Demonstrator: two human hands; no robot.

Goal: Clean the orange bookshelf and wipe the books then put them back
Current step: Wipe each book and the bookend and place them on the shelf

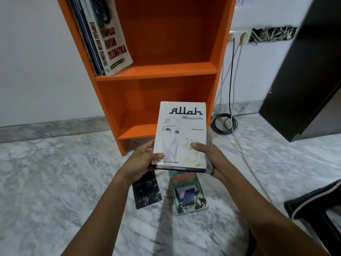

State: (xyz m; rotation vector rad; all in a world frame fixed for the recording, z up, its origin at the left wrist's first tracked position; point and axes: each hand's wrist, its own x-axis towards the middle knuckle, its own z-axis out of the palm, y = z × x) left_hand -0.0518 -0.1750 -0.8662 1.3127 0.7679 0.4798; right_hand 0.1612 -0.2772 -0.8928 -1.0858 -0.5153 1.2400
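Observation:
I hold a white book (pixel 181 126) titled "Allah" cover-up in front of the orange bookshelf (pixel 166 71). My left hand (pixel 142 159) grips its lower left corner. My right hand (pixel 208 157) grips its lower right edge, with a grey cloth (pixel 210 166) tucked under the fingers. A few books (pixel 108 37) lean at the left of the upper shelf. The lower shelf holds nothing that I can see. On the floor beneath the held book lie a green book (pixel 188 194) and a black book (pixel 146 193).
Marble floor (pixel 55 182) spreads all around. Cables (pixel 230 89) hang from wall sockets (pixel 238 36) right of the shelf and coil on the floor. A dark cabinet (pixel 304 71) stands at the right. Dark clothing with a white stripe (pixel 317 200) shows at the lower right.

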